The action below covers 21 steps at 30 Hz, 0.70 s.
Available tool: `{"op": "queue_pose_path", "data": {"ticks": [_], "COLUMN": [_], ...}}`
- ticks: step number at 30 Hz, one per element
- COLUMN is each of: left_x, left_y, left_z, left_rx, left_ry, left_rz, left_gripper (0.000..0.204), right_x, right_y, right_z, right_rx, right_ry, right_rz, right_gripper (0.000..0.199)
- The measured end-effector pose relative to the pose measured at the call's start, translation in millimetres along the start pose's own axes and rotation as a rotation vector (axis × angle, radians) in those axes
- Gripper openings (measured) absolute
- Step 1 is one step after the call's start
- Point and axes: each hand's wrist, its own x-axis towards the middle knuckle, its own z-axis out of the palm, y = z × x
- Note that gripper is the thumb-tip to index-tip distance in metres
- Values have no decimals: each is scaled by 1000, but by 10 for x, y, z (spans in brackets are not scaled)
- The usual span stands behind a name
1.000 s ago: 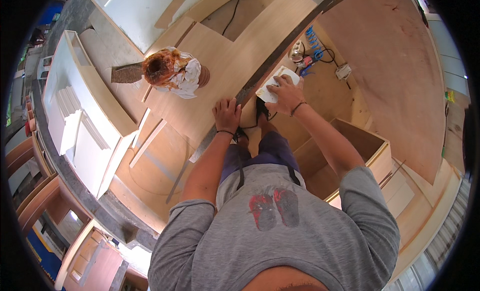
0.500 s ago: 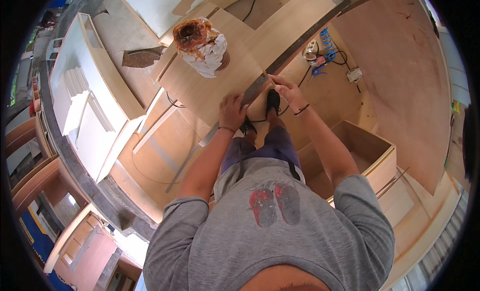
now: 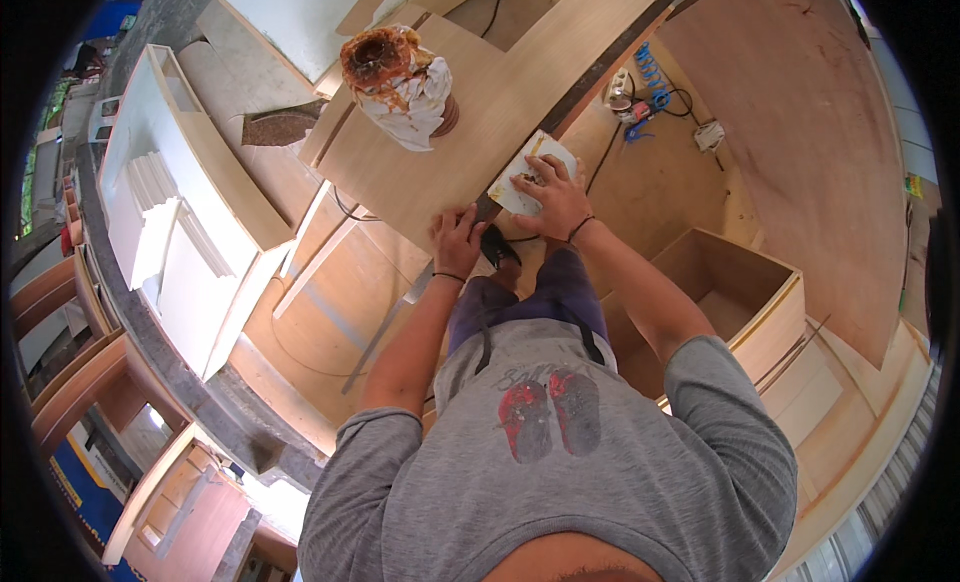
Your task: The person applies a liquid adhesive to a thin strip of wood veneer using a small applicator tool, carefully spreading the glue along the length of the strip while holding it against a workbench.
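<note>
A pale wooden panel (image 3: 480, 92) lies in front of me, with a dark strip (image 3: 610, 62) along its right edge. My left hand (image 3: 458, 242) is at the panel's near corner, its fingers bent over the edge. My right hand (image 3: 556, 200) has its fingers spread across a flat white piece (image 3: 545, 145) with yellow-brown stains, held against the dark-edged side. Its underside is hidden. Farther up the panel stands a container (image 3: 412, 97) wrapped in white material, its rim crusted with brown residue.
An open wooden box (image 3: 765, 294) sits at my right. Beyond it a large wooden sheet (image 3: 800, 132) leans. A blue coiled hose (image 3: 650, 67) and a power strip (image 3: 618, 87) with cables lie on the floor. At the left is a white-faced wooden cabinet piece (image 3: 190, 222).
My right hand has opened out from a pinch at the panel edge, and the white piece now shows broadly under its fingers. My left hand has drawn slightly nearer to me.
</note>
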Motion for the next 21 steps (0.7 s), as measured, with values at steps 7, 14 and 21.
{"op": "queue_pose_path", "data": {"ticks": [7,14,21], "left_x": [14,7,22], "left_y": [-4,-51,11], "left_z": [-11,38,-14], "left_rx": [0,-35,28], "left_ry": [-2,17,31], "left_rz": [11,18,38], "left_gripper": [34,33,35], "right_x": [-14,41,132], "right_y": [62,-43,-32], "right_z": [180,-119,-39], "right_rx": [-13,-73,-87], "right_ry": [43,-22,-110], "right_rz": [21,2,39], "right_gripper": [59,58,62]}}
